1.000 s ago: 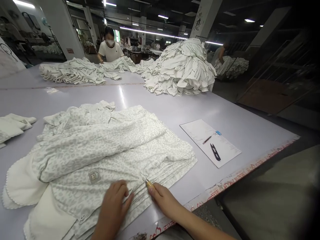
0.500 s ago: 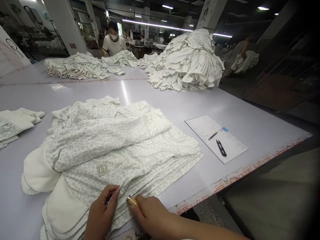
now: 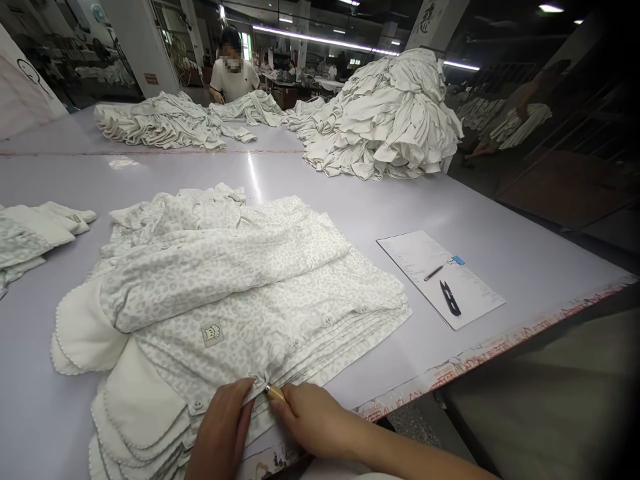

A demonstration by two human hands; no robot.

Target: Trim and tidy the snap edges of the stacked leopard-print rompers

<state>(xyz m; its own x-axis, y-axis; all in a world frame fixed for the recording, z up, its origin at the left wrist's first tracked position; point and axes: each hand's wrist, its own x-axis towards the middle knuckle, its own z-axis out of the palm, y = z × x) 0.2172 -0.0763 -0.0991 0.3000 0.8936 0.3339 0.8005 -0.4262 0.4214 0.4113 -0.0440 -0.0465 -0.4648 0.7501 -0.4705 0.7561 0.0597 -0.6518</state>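
Note:
My right hand grips a wooden-handled awl at the near edge of a stack of white garments with a grey leopard print. The awl's metal tip is hidden among the folds, beside a small button. My left hand presses and pinches that same edge, close to the tip. The stack has several layers, with cream scalloped linings showing at its left. A small printed label sits on the top layer. Both hands are almost touching.
To the right lie a sheet of paper, black thread snips and a pen on the pale table. Large heaps of white garments stand beyond. A co-worker works across the table.
The view has tilted, shifting the scene upward and right. My hands have closed in on the garment edge, and the awl's tip, visible before, has gone into the cloth.

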